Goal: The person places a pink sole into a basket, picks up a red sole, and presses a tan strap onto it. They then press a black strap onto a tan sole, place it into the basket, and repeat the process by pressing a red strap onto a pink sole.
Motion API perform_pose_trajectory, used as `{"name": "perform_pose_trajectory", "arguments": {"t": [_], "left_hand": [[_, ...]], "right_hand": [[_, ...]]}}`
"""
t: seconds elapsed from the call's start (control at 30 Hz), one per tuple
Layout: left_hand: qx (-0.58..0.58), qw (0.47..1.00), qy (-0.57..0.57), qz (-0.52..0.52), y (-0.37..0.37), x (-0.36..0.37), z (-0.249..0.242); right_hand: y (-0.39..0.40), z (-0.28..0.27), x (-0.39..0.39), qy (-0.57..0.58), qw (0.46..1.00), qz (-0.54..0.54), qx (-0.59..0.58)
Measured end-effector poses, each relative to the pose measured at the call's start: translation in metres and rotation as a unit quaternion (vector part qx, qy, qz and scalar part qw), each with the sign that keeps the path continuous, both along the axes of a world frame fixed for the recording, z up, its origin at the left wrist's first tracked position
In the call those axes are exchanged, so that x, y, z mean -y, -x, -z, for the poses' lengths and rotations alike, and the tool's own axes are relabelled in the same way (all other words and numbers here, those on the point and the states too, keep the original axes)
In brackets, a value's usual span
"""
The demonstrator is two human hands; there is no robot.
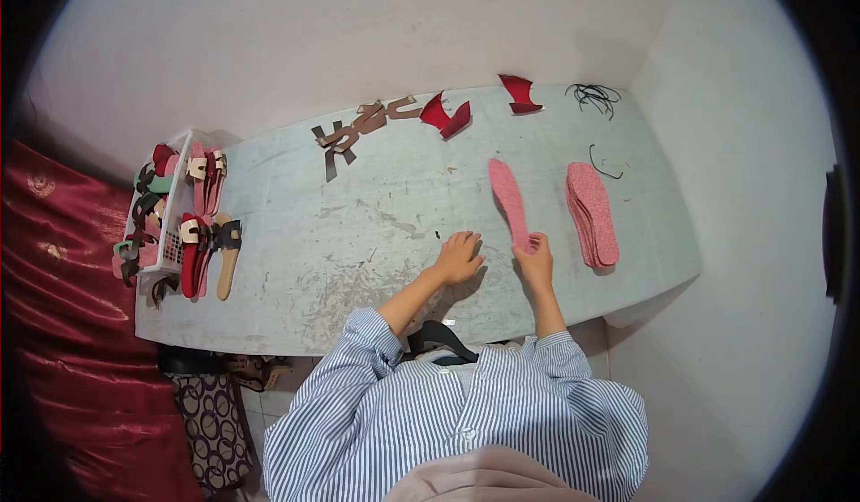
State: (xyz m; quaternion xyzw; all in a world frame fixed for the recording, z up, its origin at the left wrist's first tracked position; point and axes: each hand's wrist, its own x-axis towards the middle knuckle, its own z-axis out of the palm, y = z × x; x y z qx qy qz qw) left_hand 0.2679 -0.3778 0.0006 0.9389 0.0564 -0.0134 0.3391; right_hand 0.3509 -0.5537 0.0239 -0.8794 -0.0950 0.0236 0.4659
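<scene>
My right hand (535, 260) grips the near end of a pink sole-shaped piece (508, 195), whose wider end points away from me. To its left, my left hand (460, 258) is spread over the worn tabletop with nothing in it. A small dark bit (437, 233) lies just beyond the left fingers. Right of the held piece sits a stack of speckled pink soles (592, 215). A thin black cord (606, 165) curves beside the top of that stack.
Along the wall side lie brown strap pieces (367, 124), red pieces (445, 117) and a bundle of black cords (594, 98). At the left, a white basket (176, 206) holds sandals, with more sandals (229, 256) beside it. A red curtain (72, 323) hangs at far left.
</scene>
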Motion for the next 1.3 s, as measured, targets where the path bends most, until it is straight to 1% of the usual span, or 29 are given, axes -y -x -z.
{"name": "perform_pose_trajectory", "arguments": {"t": [0.03, 0.07, 0.1, 0.13, 0.17, 0.2, 0.23, 0.27, 0.3, 0.37, 0.43, 0.53, 0.57, 0.6, 0.63, 0.7, 0.73, 0.77, 0.83, 0.9, 0.97, 1.0, 1.03, 1.07, 1.13, 1.17, 1.23, 1.27, 1.3], "left_hand": [[0.035, 0.997, 0.065, -0.012, -0.003, -0.002, 0.001], [0.035, 0.997, 0.063, -0.014, -0.006, -0.002, 0.002], [0.049, 0.975, 0.210, -0.059, -0.009, 0.000, -0.001], [0.063, 0.928, 0.352, -0.102, -0.011, -0.003, -0.004], [0.065, 0.930, 0.348, -0.102, -0.012, -0.008, -0.008], [0.013, 0.886, 0.436, -0.157, -0.015, -0.016, -0.004], [-0.040, 0.829, 0.517, -0.209, -0.018, -0.025, 0.000], [-0.013, 0.792, 0.573, -0.211, -0.019, -0.035, 0.004], [-0.010, 0.795, 0.569, -0.211, -0.018, -0.042, -0.004], [0.048, 0.741, 0.611, -0.273, -0.015, -0.051, -0.017], [0.058, 0.739, 0.609, -0.282, -0.012, -0.068, -0.018], [0.072, 0.730, 0.571, -0.369, -0.014, -0.089, -0.029], [0.074, 0.731, 0.569, -0.370, -0.015, -0.095, -0.034], [0.102, 0.756, 0.520, -0.383, -0.017, -0.101, -0.034], [0.130, 0.779, 0.469, -0.395, -0.018, -0.106, -0.034], [0.155, 0.773, 0.443, -0.426, -0.026, -0.117, -0.020], [0.184, 0.774, 0.434, -0.422, -0.027, -0.122, -0.012], [0.211, 0.775, 0.425, -0.418, -0.028, -0.127, -0.004], [0.206, 0.785, 0.411, -0.416, -0.029, -0.137, 0.012], [0.196, 0.771, 0.416, -0.441, -0.030, -0.140, 0.017], [0.184, 0.775, 0.402, -0.450, -0.030, -0.143, 0.023], [0.176, 0.779, 0.390, -0.458, -0.029, -0.145, 0.025], [0.173, 0.779, 0.389, -0.460, -0.027, -0.145, 0.024], [0.163, 0.782, 0.403, -0.447, -0.025, -0.145, 0.024], [0.152, 0.784, 0.416, -0.434, -0.023, -0.144, 0.022], [0.144, 0.785, 0.423, -0.429, -0.023, -0.143, 0.021], [0.135, 0.785, 0.428, -0.427, -0.022, -0.141, 0.023], [0.147, 0.784, 0.436, -0.416, -0.022, -0.140, 0.023], [0.160, 0.784, 0.443, -0.404, -0.022, -0.140, 0.023]], "right_hand": [[0.006, -0.005, -0.013, -0.128, 0.984, -0.036, -0.121], [0.011, -0.011, -0.025, -0.252, 0.935, -0.070, -0.239], [0.013, -0.014, -0.035, -0.254, 0.935, -0.073, -0.238], [0.015, -0.017, -0.044, -0.275, 0.905, -0.122, -0.300], [0.015, -0.020, -0.052, -0.294, 0.869, -0.171, -0.360], [0.014, -0.018, -0.059, -0.298, 0.868, -0.173, -0.357], [0.014, -0.017, -0.066, -0.321, 0.836, -0.204, -0.396], [0.013, -0.015, -0.073, -0.342, 0.800, -0.235, -0.433], [0.014, -0.016, -0.080, -0.346, 0.799, -0.239, -0.430], [0.015, -0.017, -0.092, -0.300, 0.806, -0.286, -0.423], [0.011, -0.016, -0.106, -0.294, 0.803, -0.292, -0.427], [-0.005, -0.010, -0.131, -0.277, 0.790, -0.330, -0.436], [-0.012, -0.007, -0.140, -0.259, 0.805, -0.316, -0.430], [-0.020, -0.004, -0.150, -0.240, 0.820, -0.302, -0.423], [-0.029, -0.001, -0.158, -0.241, 0.819, -0.304, -0.423], [-0.050, 0.006, -0.177, -0.193, 0.873, -0.302, -0.332], [-0.060, 0.017, -0.188, -0.207, 0.880, -0.271, -0.331], [-0.071, 0.028, -0.200, -0.209, 0.878, -0.273, -0.334], [-0.090, 0.046, -0.221, -0.173, 0.934, -0.229, -0.214], [-0.106, 0.049, -0.234, -0.156, 0.939, -0.209, -0.225], [-0.116, 0.044, -0.243, -0.137, 0.944, -0.189, -0.234], [-0.120, 0.039, -0.247, -0.102, 0.951, -0.188, -0.222], [-0.123, 0.035, -0.250, -0.067, 0.957, -0.188, -0.209], [-0.125, 0.031, -0.252, -0.067, 0.957, -0.187, -0.212], [-0.130, 0.029, -0.260, -0.029, 0.981, -0.128, -0.140], [-0.133, 0.027, -0.265, -0.029, 0.981, -0.128, -0.142], [-0.139, 0.022, -0.275, -0.017, 0.999, -0.007, -0.043], [-0.146, 0.018, -0.280, -0.007, 0.996, 0.019, -0.085], [-0.148, 0.005, -0.282, -0.009, 0.996, 0.017, -0.086]]}}
